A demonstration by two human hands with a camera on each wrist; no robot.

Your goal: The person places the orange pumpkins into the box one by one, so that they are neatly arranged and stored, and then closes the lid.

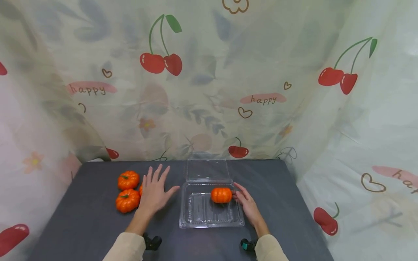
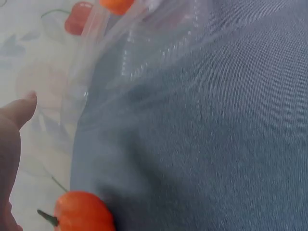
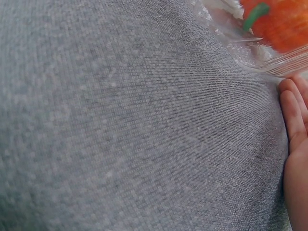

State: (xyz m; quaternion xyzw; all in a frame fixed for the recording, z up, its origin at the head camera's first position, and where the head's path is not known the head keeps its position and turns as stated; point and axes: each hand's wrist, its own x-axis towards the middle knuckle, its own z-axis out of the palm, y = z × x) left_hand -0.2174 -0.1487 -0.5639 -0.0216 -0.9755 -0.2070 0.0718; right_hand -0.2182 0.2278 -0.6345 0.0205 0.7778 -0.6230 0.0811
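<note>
A clear plastic clamshell box lies with its lid folded back. Inside it, toward the right wall, sits a small orange pumpkin. My right hand is at the box's right side, its fingertips by the wall close to that pumpkin. In the right wrist view its fingers look fairly straight, beside the clear wall. With fingers spread, my left hand hovers left of the box and holds nothing. It partly hides one pumpkin; two more pumpkins stand to its left.
Dark grey cloth covers the table. Behind and along both sides hangs a pale curtain printed with cherries. Dark straps are worn on both wrists.
</note>
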